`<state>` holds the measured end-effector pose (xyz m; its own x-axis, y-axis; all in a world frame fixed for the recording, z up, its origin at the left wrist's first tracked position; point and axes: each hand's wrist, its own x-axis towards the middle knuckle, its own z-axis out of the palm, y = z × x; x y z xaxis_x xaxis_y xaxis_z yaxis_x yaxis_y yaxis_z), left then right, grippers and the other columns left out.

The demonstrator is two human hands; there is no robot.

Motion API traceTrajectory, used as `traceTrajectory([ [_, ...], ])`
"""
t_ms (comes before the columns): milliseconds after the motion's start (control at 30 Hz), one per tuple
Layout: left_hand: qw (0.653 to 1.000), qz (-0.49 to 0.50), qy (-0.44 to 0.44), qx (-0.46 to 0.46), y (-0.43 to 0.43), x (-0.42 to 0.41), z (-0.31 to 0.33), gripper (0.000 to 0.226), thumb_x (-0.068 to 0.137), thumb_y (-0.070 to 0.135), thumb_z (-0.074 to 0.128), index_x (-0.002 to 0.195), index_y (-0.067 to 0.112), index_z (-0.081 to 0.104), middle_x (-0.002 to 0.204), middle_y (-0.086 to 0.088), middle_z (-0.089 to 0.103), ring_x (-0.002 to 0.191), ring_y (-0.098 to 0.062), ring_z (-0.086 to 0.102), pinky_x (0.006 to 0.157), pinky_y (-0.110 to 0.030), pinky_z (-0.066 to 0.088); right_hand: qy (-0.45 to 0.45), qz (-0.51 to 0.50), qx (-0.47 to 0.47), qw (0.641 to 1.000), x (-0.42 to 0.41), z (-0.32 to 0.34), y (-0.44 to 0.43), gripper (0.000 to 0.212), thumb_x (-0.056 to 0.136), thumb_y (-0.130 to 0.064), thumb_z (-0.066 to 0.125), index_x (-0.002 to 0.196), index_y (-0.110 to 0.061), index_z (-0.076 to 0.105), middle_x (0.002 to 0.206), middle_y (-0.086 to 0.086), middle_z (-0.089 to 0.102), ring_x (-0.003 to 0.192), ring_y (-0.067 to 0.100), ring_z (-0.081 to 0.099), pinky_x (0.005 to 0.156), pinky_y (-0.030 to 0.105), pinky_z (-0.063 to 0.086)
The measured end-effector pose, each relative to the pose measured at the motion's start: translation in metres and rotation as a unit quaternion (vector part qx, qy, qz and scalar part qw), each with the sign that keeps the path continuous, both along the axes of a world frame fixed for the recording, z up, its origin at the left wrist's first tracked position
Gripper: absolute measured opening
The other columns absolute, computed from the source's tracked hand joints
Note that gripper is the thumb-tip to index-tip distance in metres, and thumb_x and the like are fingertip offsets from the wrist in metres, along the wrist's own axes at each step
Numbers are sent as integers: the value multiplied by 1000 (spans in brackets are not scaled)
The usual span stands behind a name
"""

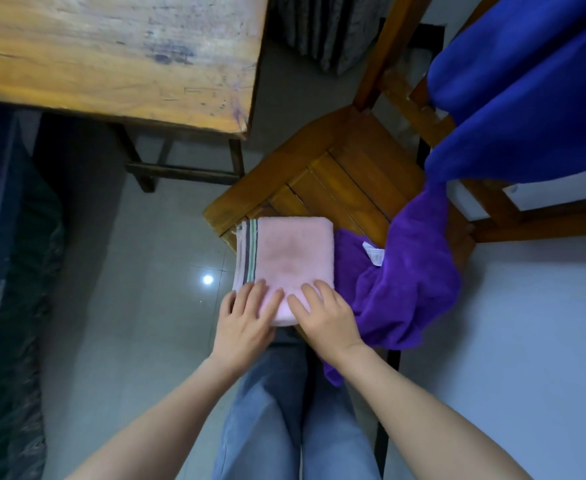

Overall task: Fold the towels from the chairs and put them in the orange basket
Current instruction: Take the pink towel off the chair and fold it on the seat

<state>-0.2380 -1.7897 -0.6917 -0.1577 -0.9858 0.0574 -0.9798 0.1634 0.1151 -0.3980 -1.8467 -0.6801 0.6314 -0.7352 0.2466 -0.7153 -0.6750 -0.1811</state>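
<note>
1. Left hand (pixel 246 317) and right hand (pixel 326 317) sit side by side, fingers (pixel 255 292) flat and straight, pressing down, gripping nothing.
2. Folded pink towel (pixel 291 251) lies under and beyond the fingers, on the chair (pixel 347 174) seat.
3. Purple towel (pixel 416 278) heaps just right of the right fingers.

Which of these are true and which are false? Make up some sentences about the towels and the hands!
1. The pink towel lies folded on the wooden chair. True.
2. The left hand and the right hand both rest on the pink towel. True.
3. The purple towel is neatly folded. False: it lies crumpled beside the pink towel.
4. The blue towel lies folded on top of the pink towel. False: it hangs at the right, over a chair's wooden frame.
</note>
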Motion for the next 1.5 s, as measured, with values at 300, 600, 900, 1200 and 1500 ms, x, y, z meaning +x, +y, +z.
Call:
traceTrajectory([
  [300, 994, -27, 96, -38, -46, 2, 62, 36, 66, 7, 61, 100, 11, 49, 90, -11, 66, 77, -29, 63, 74, -31, 38, 24, 43, -27, 998, -22, 79, -40, 19, 78, -5, 48, 91, -16, 57, 84, 9, 65, 76, 27, 62, 55, 29, 47],
  [600, 981, -129, 57, -133, -109, -8, 231, 44, 63, 15, 81, 92, 15, 48, 80, -6, 66, 63, -22, 62, 55, -27, 48, 49, 46, -77, 995, -57, 241, -81, 45, 65, -7, 76, 101, -17, 51, 91, 10, 64, 81, 25, 64, 57, 27, 54],
  [900, 918, -197, -4, -344, -177, -2, 393, 21, 80, 15, 59, 100, 14, 50, 88, -7, 67, 67, -24, 63, 52, -27, 49, 41, 65, -283, 956, -66, 409, -137, 25, 81, -3, 50, 103, -15, 48, 91, 13, 67, 80, 28, 66, 51, 30, 53],
  [1200, 820, -155, -100, -542, -199, 17, 510, 19, 82, 0, 48, 94, 14, 53, 77, -2, 64, 56, -20, 55, 44, -29, 40, -7, 88, -438, 895, -46, 515, -167, 34, 77, -1, 43, 107, -15, 46, 104, 11, 55, 82, 28, 67, 53, 31, 55],
  [1500, 811, -69, -215, -540, -137, 65, 551, 27, 76, 8, 58, 101, 14, 51, 82, -4, 67, 57, -20, 59, 42, -27, 45, -70, 233, -480, 843, 11, 555, -174, 27, 81, -2, 50, 106, -14, 46, 91, 12, 68, 82, 26, 67, 50, 32, 55],
])
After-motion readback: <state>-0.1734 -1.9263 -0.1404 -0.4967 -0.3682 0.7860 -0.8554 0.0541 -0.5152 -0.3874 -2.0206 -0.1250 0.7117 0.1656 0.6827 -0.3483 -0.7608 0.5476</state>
